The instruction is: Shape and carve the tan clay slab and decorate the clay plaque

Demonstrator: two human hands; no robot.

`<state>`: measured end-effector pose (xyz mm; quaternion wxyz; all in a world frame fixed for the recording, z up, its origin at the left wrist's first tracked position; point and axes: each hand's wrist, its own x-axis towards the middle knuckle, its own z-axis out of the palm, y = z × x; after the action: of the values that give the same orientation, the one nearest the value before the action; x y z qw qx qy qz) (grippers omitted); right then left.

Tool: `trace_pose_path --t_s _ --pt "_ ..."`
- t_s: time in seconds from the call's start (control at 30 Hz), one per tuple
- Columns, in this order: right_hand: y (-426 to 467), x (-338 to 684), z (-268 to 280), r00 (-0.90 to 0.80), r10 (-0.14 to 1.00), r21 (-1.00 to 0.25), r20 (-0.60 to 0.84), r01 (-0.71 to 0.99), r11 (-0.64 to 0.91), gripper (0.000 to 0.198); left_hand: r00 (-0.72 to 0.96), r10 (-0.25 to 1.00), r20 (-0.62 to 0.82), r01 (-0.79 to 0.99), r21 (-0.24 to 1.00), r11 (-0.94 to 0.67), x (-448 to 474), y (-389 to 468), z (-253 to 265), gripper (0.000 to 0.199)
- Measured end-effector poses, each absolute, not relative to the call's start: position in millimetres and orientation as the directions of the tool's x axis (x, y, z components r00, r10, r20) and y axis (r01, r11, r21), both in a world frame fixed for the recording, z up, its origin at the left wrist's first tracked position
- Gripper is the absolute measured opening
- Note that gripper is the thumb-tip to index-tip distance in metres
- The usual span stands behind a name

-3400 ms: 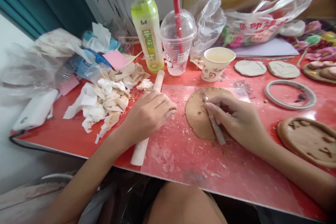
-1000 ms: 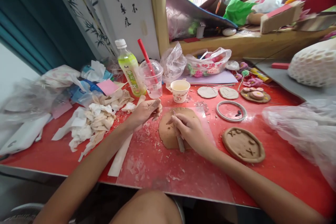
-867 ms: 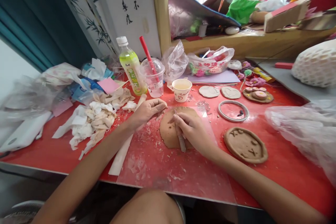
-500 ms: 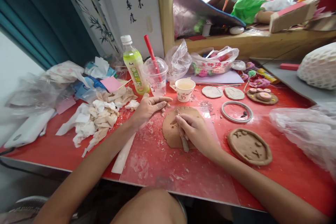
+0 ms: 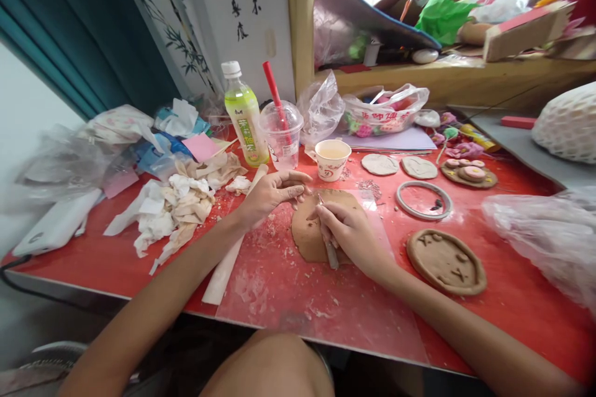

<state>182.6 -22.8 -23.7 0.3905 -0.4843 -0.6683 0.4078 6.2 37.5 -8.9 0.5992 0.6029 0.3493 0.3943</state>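
A: What do you have at the middle of the worktop point(image 5: 521, 316)?

B: I see a brown clay slab point(image 5: 305, 240) lying flat, with a few small dark marks on it. It rests on a clear sheet point(image 5: 263, 298) that runs down to the near edge.

A: And the right hand point(image 5: 342, 232)?

B: I see it over the slab's right part, thumb and fingers pinched tight around a slim tool point(image 5: 332, 257). The broad grey end points to the near edge, the thin tip to the far one. I can't tell from here whether the tip touches the clay.

A: The left hand point(image 5: 274, 193)?

B: By the slab's far left side, fingers loosely bent, thumb close to them. I can't tell whether it has hold of anything. A pale rod point(image 5: 224, 273) slants beneath it, its lower end by the near edge.

A: Further out?

B: Towards the right edge I get a rimmed clay plate point(image 5: 444, 265), with a grey ring point(image 5: 423, 217) beyond it and two pale discs point(image 5: 380, 164) past that. Towards the far edge, a paper cup point(image 5: 331, 169), a domed plastic cup point(image 5: 282, 152) with a red straw point(image 5: 274, 92), and a green bottle point(image 5: 243, 121) stand in a row. Crumpled tissues point(image 5: 174, 208) lie heaped towards the left edge.
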Motion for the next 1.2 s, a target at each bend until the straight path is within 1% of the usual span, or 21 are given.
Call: trace_pose_path --t_s 0.2,0.47,0.53,0.67,0.77,0.83,0.93,1.07,1.2 --pt "-22.3 182.8 -24.6 -0.231 0.964 -0.92 0.131 0.334 0.205 0.037 0.453 0.887 0.088 -0.044 0.996 -0.076 5.8 37.2 -8.7 0.024" --pt "-22.7 183.0 -23.3 -0.229 0.964 -0.913 0.138 0.349 0.214 0.039 0.459 0.879 0.128 -0.036 0.991 -0.126 4.8 35.9 -6.9 0.041" --pt "-23.0 183.6 -21.6 -0.221 0.965 -0.908 0.139 0.361 0.214 0.04 0.466 0.875 0.13 -0.032 0.991 -0.13 4.7 36.4 -7.8 0.038" --pt "-23.5 184.1 -19.7 -0.209 0.967 -0.9 0.144 0.379 0.215 0.041 0.472 0.873 0.126 -0.033 0.992 -0.126 6.1 37.4 -9.1 0.023" --pt "-23.2 183.6 -21.4 -0.225 0.964 -0.903 0.138 0.371 0.216 0.04 0.48 0.87 0.108 -0.022 0.994 -0.112 7.0 37.4 -8.8 0.033" --pt "-22.8 183.3 -22.9 -0.232 0.964 -0.907 0.132 0.364 0.212 0.039 0.477 0.873 0.103 -0.01 0.994 -0.112 6.8 37.1 -8.5 0.033" --pt "-22.7 183.2 -23.5 -0.224 0.967 -0.913 0.125 0.355 0.2 0.04 0.473 0.875 0.106 0.023 0.991 -0.132 6.0 36.8 -9.0 0.028" --pt "-23.5 183.5 -20.0 -0.208 0.972 -0.928 0.106 0.329 0.172 0.041 0.473 0.874 0.109 0.091 0.981 -0.171 6.0 36.5 -10.0 0.035" --pt "-23.6 185.1 -17.2 -0.211 0.975 -0.961 0.066 0.248 0.119 0.039 0.47 0.875 0.116 0.192 0.954 -0.23 8.0 32.3 -7.6 0.034"
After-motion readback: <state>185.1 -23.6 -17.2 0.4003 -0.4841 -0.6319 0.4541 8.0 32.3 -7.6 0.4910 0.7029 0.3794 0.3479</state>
